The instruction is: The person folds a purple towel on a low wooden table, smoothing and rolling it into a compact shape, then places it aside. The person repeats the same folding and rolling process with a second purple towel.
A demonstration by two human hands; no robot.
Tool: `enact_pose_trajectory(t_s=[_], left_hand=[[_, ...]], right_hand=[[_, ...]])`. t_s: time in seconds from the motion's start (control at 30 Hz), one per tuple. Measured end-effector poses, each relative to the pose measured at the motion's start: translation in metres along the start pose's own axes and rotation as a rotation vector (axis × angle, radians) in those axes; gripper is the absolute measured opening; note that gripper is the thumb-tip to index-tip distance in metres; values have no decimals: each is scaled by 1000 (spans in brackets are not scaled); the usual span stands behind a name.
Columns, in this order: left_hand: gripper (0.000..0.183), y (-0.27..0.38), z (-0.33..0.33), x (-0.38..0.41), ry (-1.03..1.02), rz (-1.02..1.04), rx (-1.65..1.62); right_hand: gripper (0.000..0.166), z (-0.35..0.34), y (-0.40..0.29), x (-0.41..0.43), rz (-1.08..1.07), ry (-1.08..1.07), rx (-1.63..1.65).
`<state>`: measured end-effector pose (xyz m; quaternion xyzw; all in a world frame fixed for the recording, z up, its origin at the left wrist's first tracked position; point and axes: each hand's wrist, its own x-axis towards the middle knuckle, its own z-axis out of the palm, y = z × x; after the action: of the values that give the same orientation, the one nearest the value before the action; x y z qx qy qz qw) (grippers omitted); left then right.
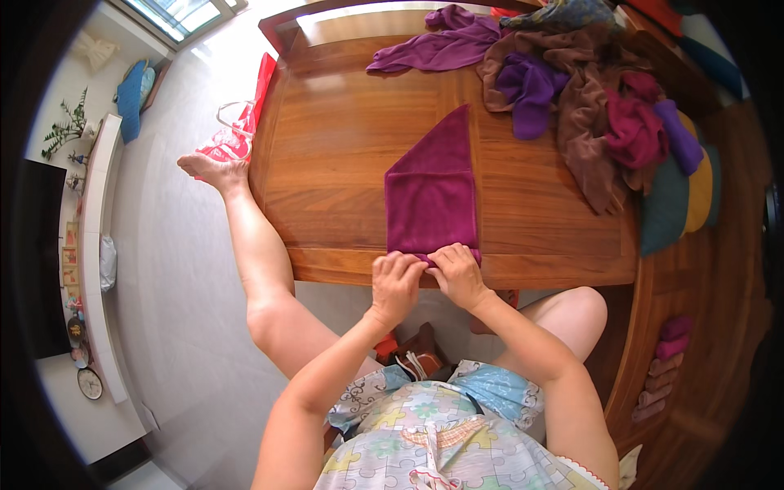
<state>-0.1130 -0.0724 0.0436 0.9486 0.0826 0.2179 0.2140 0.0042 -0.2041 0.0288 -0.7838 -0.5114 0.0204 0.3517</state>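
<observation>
A magenta-purple cloth (431,211) lies folded on the wooden table (331,202), its far end tapering to a point and its near edge rolled up. My left hand (396,285) pinches the left part of the rolled edge. On the right part, my right hand (458,274) has its fingers over the roll, close beside the left one. Both hands are at the table's near edge. Part of the roll is hidden under the fingers.
Loose brown cloths (576,79) and a light purple cloth (447,40) lie at the table's far side. Several rolled cloths (664,370) stand in a row on the wooden surface at right. A red plastic bag (236,138) is by the table's left edge.
</observation>
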Motion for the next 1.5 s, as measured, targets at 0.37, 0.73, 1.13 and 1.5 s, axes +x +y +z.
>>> enact_pose_trajectory(t_s=[0.37,0.73,1.13,1.5], left_hand=[[31,-11,32,-4,72,54,-2],[24,-21,28,24,-2,59,-17],[12,-16,22,36,-135,15,-56],[28,23,24,8,35,3,2]], right_hand=[[24,-7,0,15,165,-146,34],[38,7,24,0,-188,98,-106],[40,-2,24,6,-188,25,-96],[18,-13,25,19,10,-129,108]])
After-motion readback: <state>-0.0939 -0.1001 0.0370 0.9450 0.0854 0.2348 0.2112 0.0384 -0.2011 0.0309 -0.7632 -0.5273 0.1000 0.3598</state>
